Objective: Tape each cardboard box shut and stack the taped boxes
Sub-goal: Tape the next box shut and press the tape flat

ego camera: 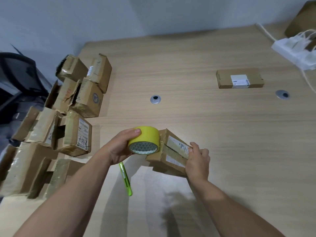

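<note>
Centre frame: left hand [119,147] grips yellow tape roll [144,140], thumb curled over top, roll touching left end of small cardboard box [171,154] on wooden table [188,65]. Right hand [198,159] clasps box's right end, fingers curled over edge. Green utility knife [126,179] lies just below roll. Cluster of worn cardboard boxes [68,120] crowds left edge. Flat labelled box [239,78] upper right, well apart. White bags [297,50] at far right. Round cable grommet [155,99] above roll.
</note>
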Demonstrator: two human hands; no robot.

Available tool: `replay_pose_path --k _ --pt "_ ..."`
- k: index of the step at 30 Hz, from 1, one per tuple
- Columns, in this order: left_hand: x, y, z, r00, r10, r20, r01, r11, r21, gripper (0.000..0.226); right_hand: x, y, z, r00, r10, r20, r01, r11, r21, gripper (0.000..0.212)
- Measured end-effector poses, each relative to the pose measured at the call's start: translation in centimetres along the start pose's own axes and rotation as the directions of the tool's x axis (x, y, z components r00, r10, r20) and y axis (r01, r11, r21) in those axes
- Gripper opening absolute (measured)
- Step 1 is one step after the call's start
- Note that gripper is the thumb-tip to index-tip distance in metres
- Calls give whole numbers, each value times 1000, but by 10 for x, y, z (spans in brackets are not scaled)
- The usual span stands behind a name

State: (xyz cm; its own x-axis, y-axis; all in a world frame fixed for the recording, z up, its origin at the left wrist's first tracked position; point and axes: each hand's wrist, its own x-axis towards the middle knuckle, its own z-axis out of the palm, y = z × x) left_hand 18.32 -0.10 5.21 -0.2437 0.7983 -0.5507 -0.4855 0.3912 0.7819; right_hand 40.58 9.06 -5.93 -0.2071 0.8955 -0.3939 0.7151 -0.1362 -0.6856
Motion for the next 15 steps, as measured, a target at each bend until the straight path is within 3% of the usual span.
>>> replay_pose_path --k 3,9,12,14,15 --pt "1 1 7 999 29 17 -30 997 68 85 2 -17 -8 999 3 39 -5 999 51 35" --pt "-7 9 39 996 69 53 -81 960 268 77 -6 -47 -39 965 -229 129 184 939 290 35" --pt "-11 6 59 993 101 66 -117 937 330 73 -14 -52 -46 929 -330 165 268 911 314 48" --pt "-12 4 71 991 125 55 -136 918 374 75 -22 -49 -40 937 -312 157 236 897 374 55" --pt "-12 2 77 989 139 39 -143 906 399 78 -26 -49 -38 952 -280 128 196 872 449 49"
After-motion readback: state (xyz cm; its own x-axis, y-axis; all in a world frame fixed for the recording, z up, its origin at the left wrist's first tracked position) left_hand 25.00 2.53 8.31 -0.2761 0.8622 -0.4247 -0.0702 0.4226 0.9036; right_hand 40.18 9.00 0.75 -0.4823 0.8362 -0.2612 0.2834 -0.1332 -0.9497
